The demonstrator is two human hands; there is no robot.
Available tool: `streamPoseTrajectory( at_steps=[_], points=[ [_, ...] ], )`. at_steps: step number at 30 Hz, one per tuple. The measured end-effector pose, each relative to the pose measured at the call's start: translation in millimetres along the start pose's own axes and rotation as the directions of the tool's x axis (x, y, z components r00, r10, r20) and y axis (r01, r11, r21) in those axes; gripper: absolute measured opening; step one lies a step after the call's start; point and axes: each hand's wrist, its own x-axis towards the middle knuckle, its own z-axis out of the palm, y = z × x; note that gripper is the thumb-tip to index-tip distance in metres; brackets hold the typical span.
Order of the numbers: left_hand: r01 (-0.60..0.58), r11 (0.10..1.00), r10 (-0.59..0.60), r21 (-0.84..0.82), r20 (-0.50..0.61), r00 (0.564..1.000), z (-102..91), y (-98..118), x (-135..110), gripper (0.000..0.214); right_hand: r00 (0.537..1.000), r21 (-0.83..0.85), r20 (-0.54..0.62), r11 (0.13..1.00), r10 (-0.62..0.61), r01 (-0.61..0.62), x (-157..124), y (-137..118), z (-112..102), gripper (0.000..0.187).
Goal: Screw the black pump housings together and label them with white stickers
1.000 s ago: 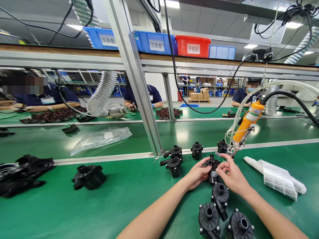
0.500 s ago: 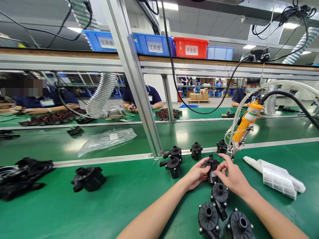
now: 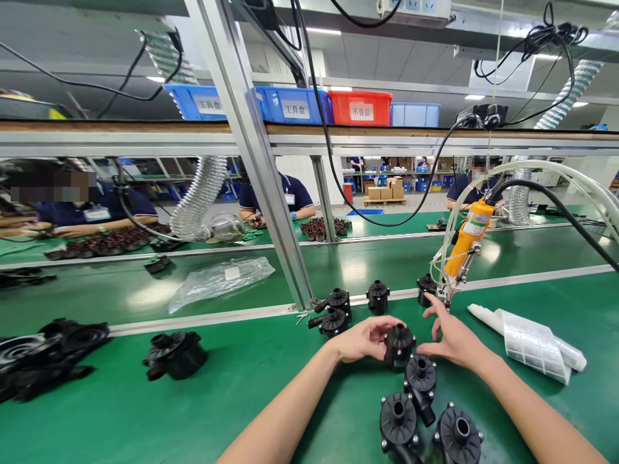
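My left hand (image 3: 363, 338) is closed around the side of a black pump (image 3: 399, 347), whose round top faces up. To the right of that pump, my right hand (image 3: 452, 336) has its fingers apart and holds nothing; its thumb is close to the pump. Just in front stands a second black pump (image 3: 420, 374) with a side spout. Nearer to me are two more, a left pump (image 3: 398, 419) and a right pump (image 3: 459, 433), with screws round their rims. Behind my right hand's fingertips hangs an orange electric screwdriver (image 3: 468, 238).
Several pumps, one of them a single pump (image 3: 378, 298), stand along the bench's back edge. A roll of silvery labels (image 3: 532, 341) lies right. Another pump (image 3: 175, 356) and black parts (image 3: 53, 354) lie left. A metal post (image 3: 256, 161) rises mid-bench. Co-workers sit opposite.
The held pump has turned upright and moved slightly left and down with my left hand. My right hand's fingers have come off it and spread. The camera view has shifted a little.
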Motion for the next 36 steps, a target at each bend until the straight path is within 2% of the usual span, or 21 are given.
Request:
streamPoseTrajectory(
  at_steps=[2,4,5,7,10,14,17,20,25,27,30,36],
  points=[
    [0.053,0.998,-0.048,-0.040,0.108,0.993,-9.1,2.2,-5.2,0.066,0.998,-0.056,-0.051,0.997,0.041,-0.044,-2.1,4.2,-5.8,0.103],
    [0.027,0.995,-0.016,-0.101,0.102,0.995,-12.2,1.3,-1.0,0.063,0.986,-0.110,-0.149,0.989,0.082,-0.098,-4.0,5.8,-5.6,0.096],
    [-0.010,0.993,0.016,-0.119,0.046,0.999,-12.0,0.1,5.5,0.062,0.973,-0.130,-0.211,0.984,0.091,-0.120,-4.7,6.4,-3.9,0.092],
    [-0.090,0.992,0.077,-0.090,-0.137,0.988,-10.0,-2.6,27.2,0.064,0.944,-0.149,-0.314,0.977,0.099,-0.152,-5.0,8.6,-0.2,0.086],
    [-0.131,0.991,0.135,0.034,-0.354,0.925,-7.3,-6.6,75.7,0.079,0.913,-0.092,-0.385,0.979,0.133,-0.181,-2.0,17.5,-1.8,0.074],
    [-0.189,0.976,0.218,0.110,-0.437,0.873,-2.9,-11.1,140.0,0.112,0.888,0.001,-0.431,0.984,0.160,-0.176,6.0,33.4,-16.8,0.052],
    [-0.273,0.956,0.292,0.109,-0.464,0.836,3.4,-16.7,164.4,0.106,0.872,0.053,-0.464,0.988,0.154,-0.147,12.1,41.4,-25.3,0.043],
    [-0.320,0.947,0.301,0.036,-0.455,0.838,6.1,-26.5,162.5,0.088,0.869,0.133,-0.470,0.986,0.154,-0.103,16.2,46.0,-27.2,0.044],
    [-0.209,0.962,0.146,-0.176,-0.315,0.938,-0.2,-43.2,139.0,0.074,0.909,0.277,-0.383,0.959,0.167,-0.059,17.8,48.5,-21.6,0.051],
    [-0.164,0.956,0.099,-0.245,-0.257,0.961,-2.3,-47.3,135.6,0.070,0.922,0.316,-0.346,0.947,0.171,-0.057,17.3,47.1,-17.7,0.052],
    [-0.148,0.931,0.078,-0.333,-0.214,0.974,-4.0,-50.8,137.5,0.062,0.933,0.338,-0.322,0.940,0.161,-0.046,16.4,41.7,-11.0,0.052],
    [-0.184,0.867,0.113,-0.463,-0.176,0.978,-6.2,-50.9,138.5,0.048,0.932,0.326,-0.344,0.945,0.116,0.002,15.5,23.6,5.7,0.047]
  ],
)
